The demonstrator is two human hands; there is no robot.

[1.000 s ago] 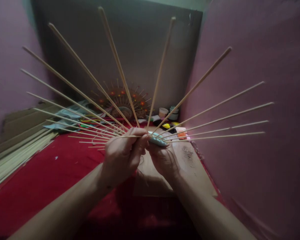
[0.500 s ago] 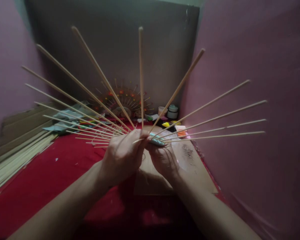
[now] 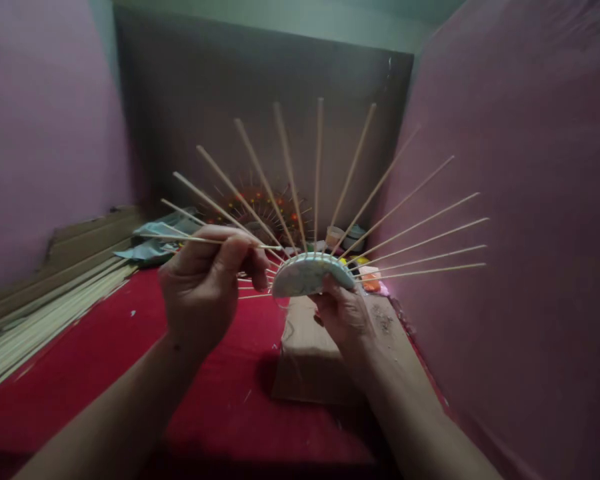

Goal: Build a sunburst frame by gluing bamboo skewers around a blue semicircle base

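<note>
My right hand [image 3: 347, 313] grips a pale, half-round base [image 3: 300, 277] from below, its thumb pressed on the flat face. Several thin wooden sticks [image 3: 318, 167] fan out from the curved rim of that base. To the left of it, my left hand [image 3: 203, 283] pinches a loose wooden stick [image 3: 273, 247] between thumb and fingers. This stick lies nearly level, its tip close to the base's upper left rim. Some sticks on the left side are partly hidden behind my left hand.
A brown board [image 3: 310, 370] lies on the red cloth [image 3: 205, 393] beneath my hands. Long pale strips [image 3: 55, 313] and cardboard [image 3: 90, 243] line the left side. At the back stand a decorated fan-shaped piece [image 3: 265, 203] and small tubs [image 3: 335, 235]. A pink wall [image 3: 520, 300] rises on the right.
My left hand has moved left, away from the base, with a stick in its fingers. The base and its fan of sticks have turned, so the flat face now shows.
</note>
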